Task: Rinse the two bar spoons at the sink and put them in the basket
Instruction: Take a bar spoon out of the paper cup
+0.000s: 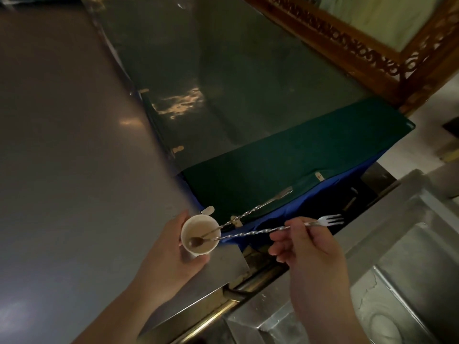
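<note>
My left hand (171, 254) grips a small white paper cup (198, 235) above the edge of a grey counter (74, 157). Two long twisted bar spoons with forked ends stand in the cup, bowls down. My right hand (308, 247) pinches the upper shaft of the nearer bar spoon (258, 232), just below its fork. The other bar spoon (255, 209) leans free against the cup's rim, its fork pointing up and to the right. A steel sink (387, 301) lies at the lower right. No basket is in view.
A dark green mat (285, 165) over blue cloth (323, 197) covers a glass-topped surface behind the cup. A carved wooden frame (360, 45) stands at the top right. A brass rail (223, 309) runs between counter and sink.
</note>
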`<state>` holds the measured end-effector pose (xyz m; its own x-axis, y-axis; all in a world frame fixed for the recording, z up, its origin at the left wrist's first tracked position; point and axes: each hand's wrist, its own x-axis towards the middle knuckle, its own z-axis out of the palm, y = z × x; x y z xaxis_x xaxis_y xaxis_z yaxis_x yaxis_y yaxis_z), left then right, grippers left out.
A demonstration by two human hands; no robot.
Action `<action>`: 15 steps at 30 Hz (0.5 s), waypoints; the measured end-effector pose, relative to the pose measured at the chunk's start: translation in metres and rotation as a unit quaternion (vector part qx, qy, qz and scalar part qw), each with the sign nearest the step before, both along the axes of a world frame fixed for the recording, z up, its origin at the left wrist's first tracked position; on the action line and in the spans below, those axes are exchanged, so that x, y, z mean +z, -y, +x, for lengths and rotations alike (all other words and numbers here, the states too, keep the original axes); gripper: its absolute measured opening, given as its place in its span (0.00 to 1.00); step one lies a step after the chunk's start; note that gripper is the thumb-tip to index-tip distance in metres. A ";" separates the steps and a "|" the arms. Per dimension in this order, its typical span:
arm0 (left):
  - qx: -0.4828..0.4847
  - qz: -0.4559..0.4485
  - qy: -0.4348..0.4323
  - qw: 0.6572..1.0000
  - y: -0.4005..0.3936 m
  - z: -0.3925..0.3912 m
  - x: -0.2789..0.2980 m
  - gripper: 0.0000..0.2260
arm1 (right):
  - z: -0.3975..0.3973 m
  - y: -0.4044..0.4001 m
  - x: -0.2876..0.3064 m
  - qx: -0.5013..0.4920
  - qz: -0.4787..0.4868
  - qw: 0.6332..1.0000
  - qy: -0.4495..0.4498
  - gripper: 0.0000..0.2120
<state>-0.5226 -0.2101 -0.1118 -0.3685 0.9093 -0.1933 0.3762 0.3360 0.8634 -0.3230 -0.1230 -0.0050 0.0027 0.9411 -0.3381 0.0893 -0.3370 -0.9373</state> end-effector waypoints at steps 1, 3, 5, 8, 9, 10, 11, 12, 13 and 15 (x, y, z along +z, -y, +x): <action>0.001 -0.004 -0.011 1.000 0.000 0.000 0.003 0.34 | 0.004 0.000 0.001 -0.014 -0.002 1.000 -0.019 0.11; 0.007 -0.009 -0.046 0.999 0.002 0.001 0.010 0.42 | 0.011 -0.001 0.002 -0.036 -0.001 0.998 -0.053 0.12; 0.013 -0.020 -0.087 0.996 0.004 0.002 0.018 0.49 | 0.017 -0.002 0.004 -0.052 -0.003 0.995 -0.081 0.11; 0.022 -0.008 -0.113 0.993 0.008 0.002 0.036 0.51 | 0.027 -0.003 0.008 -0.070 -0.006 0.990 -0.122 0.11; 0.022 0.005 -0.122 0.992 0.008 0.003 0.044 0.49 | 0.031 -0.003 0.011 -0.076 -0.005 0.988 -0.136 0.11; 0.018 0.020 -0.134 0.991 0.008 0.005 0.054 0.47 | 0.034 -0.003 0.014 -0.079 -0.004 0.986 -0.150 0.11; 0.017 0.035 -0.146 0.988 0.008 0.008 0.064 0.44 | 0.038 -0.003 0.017 -0.083 -0.004 0.983 -0.165 0.11; 0.018 0.053 -0.156 0.986 0.007 0.011 0.075 0.41 | 0.042 -0.003 0.021 -0.089 -0.004 0.980 -0.180 0.11; 0.022 0.070 -0.165 0.984 0.006 0.015 0.085 0.38 | 0.048 -0.003 0.026 -0.097 -0.004 0.976 -0.195 0.11; 0.020 0.097 -0.183 0.978 0.001 0.027 0.105 0.33 | 0.061 -0.002 0.037 -0.114 -0.004 0.967 -0.228 0.11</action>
<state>-0.4959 -0.2110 -0.0072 -0.4162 0.8993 0.1341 0.6628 0.1991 0.7219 -0.2619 -0.1207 0.0316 0.0586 0.9307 -0.3609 -0.4102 -0.3072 -0.8587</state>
